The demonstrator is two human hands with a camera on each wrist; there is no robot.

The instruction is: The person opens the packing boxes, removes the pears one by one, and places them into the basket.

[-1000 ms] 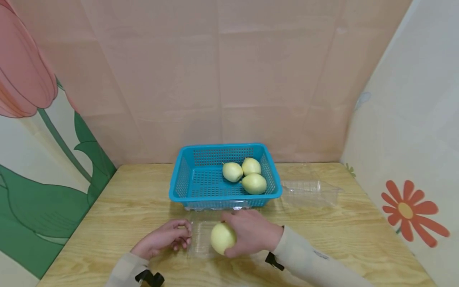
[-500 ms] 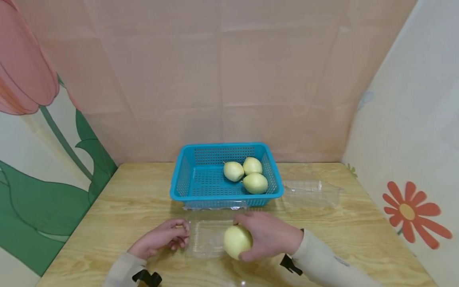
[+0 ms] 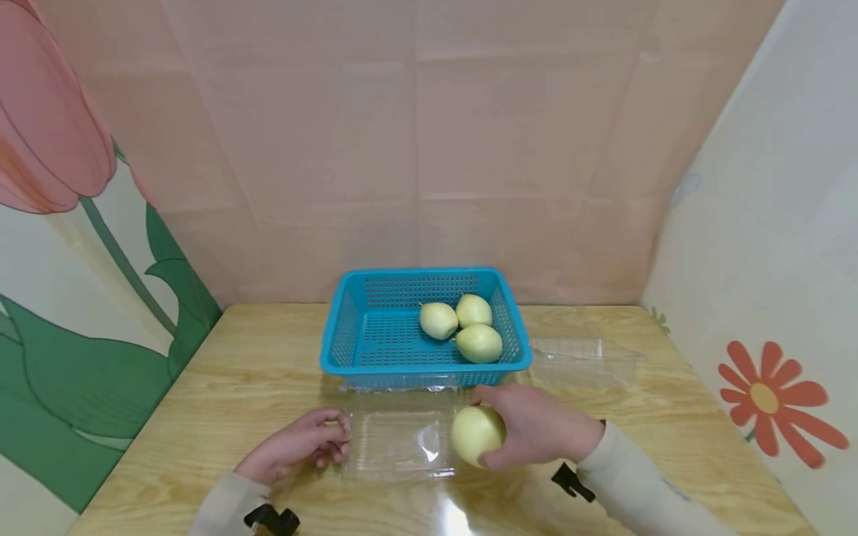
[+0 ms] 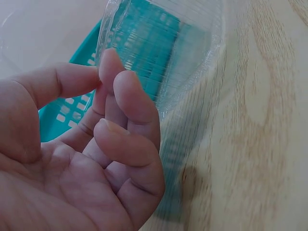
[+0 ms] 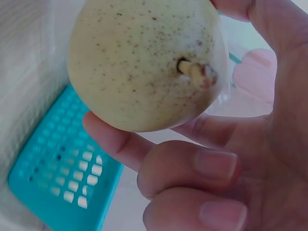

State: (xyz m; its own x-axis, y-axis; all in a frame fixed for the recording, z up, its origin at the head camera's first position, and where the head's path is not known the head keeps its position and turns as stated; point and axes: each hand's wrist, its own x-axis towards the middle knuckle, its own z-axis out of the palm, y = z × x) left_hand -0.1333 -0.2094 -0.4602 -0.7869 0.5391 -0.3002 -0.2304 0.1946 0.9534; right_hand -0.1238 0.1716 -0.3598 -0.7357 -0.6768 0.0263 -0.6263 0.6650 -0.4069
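A pale yellow pear (image 3: 477,435) with a short stem is held between the thumb and fingers of my right hand (image 3: 536,426), over the right end of a clear plastic container (image 3: 395,439). Brown specks dot the pear (image 5: 144,62) in the right wrist view. My left hand (image 3: 302,447) pinches the container's left edge between thumb and index finger, its other fingers curled. In the left wrist view the clear container wall (image 4: 192,33) stands right at those fingertips. The container lies open on the table with its inside visible.
Behind the container stands a blue perforated basket (image 3: 375,372), with three more pears (image 3: 479,343) in its right half. Another clear plastic container (image 3: 583,361) lies right of the basket. The wooden table (image 3: 268,350) meets a pink backdrop (image 3: 302,186) at the back.
My right hand has moved right with the pear, from over the container's middle to its right end. The left hand has stayed at the left edge.
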